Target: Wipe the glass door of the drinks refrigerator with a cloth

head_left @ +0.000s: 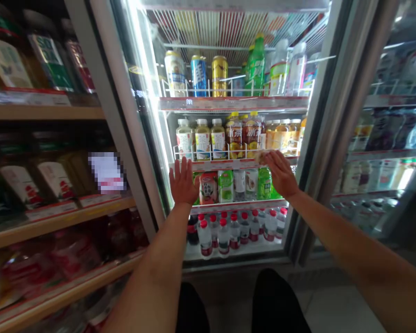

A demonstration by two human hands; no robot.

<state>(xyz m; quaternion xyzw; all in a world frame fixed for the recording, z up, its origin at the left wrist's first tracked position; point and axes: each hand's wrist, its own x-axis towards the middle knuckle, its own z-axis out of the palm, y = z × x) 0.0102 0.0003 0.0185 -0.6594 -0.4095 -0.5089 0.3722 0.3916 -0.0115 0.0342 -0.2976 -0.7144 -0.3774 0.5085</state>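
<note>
In the head view my left hand (pixel 183 182) is raised with its fingers spread, in front of the left part of a lit drinks fridge. It looks flat against the fridge's glass door (pixel 229 273), though the contact itself is hard to make out. My right hand (pixel 280 173) presses a small pale cloth (pixel 261 156) towards the glass, level with the middle shelf edge (pixel 222 165). The cloth is partly hidden under the fingers. Behind the hands stand cartons, such as a red carton (pixel 208 188), and bottled teas (pixel 235 134).
Cans (pixel 219 76) and green bottles (pixel 257 62) fill an upper shelf; red-capped water bottles (pixel 223 236) stand at the bottom. A wooden shelf rack (pixel 55 212) with bottles is on the left. A metal door frame (pixel 346 111) and another fridge are on the right. My knees (pixel 277 300) show below.
</note>
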